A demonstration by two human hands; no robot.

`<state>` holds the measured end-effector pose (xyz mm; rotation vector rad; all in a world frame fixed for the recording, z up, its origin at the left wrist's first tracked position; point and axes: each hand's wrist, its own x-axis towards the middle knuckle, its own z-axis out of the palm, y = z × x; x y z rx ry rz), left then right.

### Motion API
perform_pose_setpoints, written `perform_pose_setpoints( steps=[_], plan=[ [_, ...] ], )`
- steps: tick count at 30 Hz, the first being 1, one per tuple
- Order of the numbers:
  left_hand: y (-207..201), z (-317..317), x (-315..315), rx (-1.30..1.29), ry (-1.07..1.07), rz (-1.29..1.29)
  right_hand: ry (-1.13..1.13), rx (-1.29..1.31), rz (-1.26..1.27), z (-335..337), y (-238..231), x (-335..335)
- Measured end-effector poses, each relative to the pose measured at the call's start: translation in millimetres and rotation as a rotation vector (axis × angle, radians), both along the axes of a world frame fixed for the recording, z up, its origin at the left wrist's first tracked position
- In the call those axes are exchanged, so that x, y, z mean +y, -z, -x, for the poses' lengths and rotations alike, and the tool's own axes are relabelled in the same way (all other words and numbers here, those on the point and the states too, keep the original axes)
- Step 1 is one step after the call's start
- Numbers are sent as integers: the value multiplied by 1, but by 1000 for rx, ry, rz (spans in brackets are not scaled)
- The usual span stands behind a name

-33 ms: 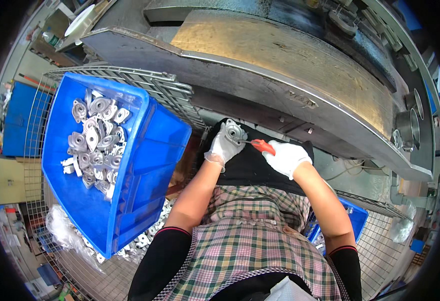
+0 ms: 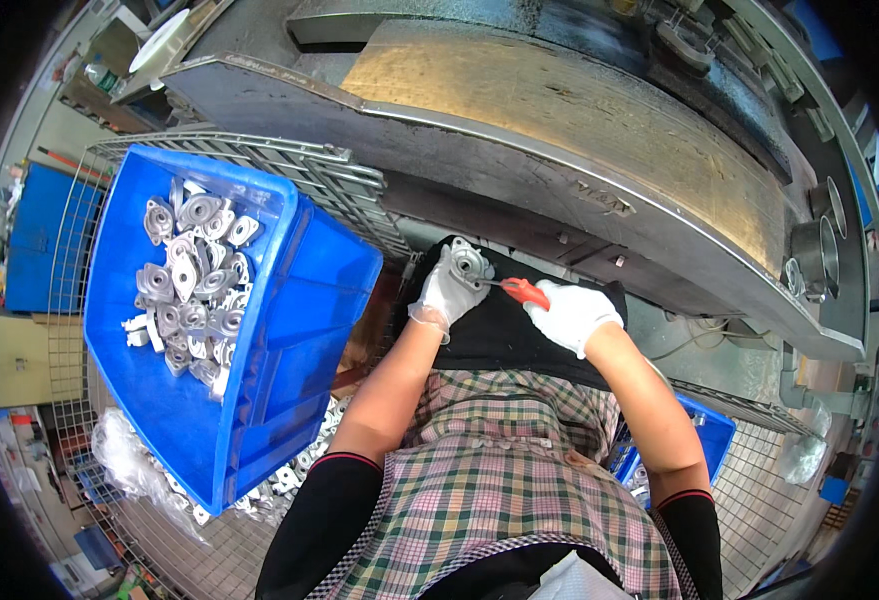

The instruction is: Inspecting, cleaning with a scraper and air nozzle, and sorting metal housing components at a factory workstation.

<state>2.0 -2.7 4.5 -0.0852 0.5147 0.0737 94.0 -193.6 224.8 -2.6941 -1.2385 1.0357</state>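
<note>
In white gloves, both my hands meet over the dark cloth on my lap. My left hand [image 2: 446,293] is closed round a silver metal casting [image 2: 470,264], its round recessed face turned up. My right hand [image 2: 571,315] grips a red-handled tool [image 2: 526,292], pointing left. The tool's thin metal shaft reaches the lower right edge of the casting; its exact tip is too small to make out. To the left, a tilted blue bin [image 2: 304,300] holds a heap of similar castings [image 2: 187,265].
A metal workbench [image 2: 559,160] with a raised front edge spans the far side. Wire mesh [image 2: 344,170] stands behind the blue bin. More castings [image 2: 279,490] and clear plastic film [image 2: 129,450] lie below it. At my right is another blue bin [image 2: 716,440] on a wire rack.
</note>
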Motion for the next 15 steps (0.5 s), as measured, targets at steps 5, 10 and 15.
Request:
perform_pose_setpoints(
  steps=[5,10,15],
  plan=[
    [4,1,0,-25,-2,14,-16,-21,9,2,0,2],
    [7,2,1,-24,4,-6,8,2,33,3,-2,3],
    [10,1,1,-12,-21,-9,29,-25,57,-2,-4,0]
  ],
)
